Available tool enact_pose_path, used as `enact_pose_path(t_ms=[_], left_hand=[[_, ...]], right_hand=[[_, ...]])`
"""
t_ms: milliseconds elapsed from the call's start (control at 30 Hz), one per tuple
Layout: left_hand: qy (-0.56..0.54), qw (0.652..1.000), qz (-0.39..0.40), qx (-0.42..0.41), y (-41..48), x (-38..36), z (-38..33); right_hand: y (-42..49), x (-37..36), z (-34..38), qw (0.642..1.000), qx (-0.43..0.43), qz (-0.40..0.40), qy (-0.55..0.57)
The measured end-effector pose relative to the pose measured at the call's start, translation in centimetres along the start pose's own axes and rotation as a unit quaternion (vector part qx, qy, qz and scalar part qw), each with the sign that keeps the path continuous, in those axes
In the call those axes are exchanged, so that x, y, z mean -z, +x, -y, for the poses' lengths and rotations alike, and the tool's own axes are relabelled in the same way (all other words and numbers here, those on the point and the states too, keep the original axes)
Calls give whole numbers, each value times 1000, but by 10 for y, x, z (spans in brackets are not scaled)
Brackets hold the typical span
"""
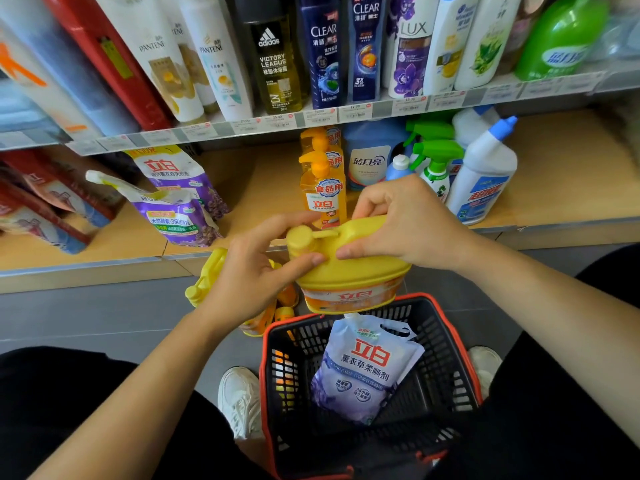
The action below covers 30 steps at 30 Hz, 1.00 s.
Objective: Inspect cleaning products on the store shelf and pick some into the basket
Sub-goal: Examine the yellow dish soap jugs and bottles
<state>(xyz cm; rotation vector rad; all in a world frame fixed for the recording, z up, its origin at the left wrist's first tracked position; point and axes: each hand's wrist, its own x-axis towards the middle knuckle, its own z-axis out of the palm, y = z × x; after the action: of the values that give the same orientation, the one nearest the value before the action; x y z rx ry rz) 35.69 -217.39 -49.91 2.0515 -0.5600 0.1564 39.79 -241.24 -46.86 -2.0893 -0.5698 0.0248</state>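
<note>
Yellow jug [349, 271] held above the basket [446, 344] — left hand [252, 271] pinching near its cap, right hand [405, 223] gripping the handle — apparently steadied for inspection before placement.

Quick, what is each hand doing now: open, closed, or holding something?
The left hand holds the yellow bottle near its cap.
The right hand grips the same bottle.

White bottles [162, 64] read PANTENE, a yellow-filled bottle [278, 67] adidas VICTORY LEAGUE, dark blue bottles [323, 57] CLEAR, a purple-flowered white bottle [410, 57] LUX. The yellow plastic jug [360, 275] and lilac pouch [363, 372] bore 立白.
</note>
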Motion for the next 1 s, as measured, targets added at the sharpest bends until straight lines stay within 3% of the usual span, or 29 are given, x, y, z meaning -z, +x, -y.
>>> enact_pose_path(t_ms=[133, 433, 700, 1000], left_hand=[[-143, 989, 21, 41, 2, 4, 4], [-395, 913, -29, 103, 4, -4, 5], [-390, 908, 107, 106, 6, 6, 6], [-344, 936, -4, 68, 3, 5, 4]], right_hand=[[3, 8, -2, 999, -9, -15, 33], [4, 12, -5, 995, 1, -4, 100], [0, 15, -1, 994, 19, 12, 109], [0, 12, 0, 993, 18, -11, 114]])
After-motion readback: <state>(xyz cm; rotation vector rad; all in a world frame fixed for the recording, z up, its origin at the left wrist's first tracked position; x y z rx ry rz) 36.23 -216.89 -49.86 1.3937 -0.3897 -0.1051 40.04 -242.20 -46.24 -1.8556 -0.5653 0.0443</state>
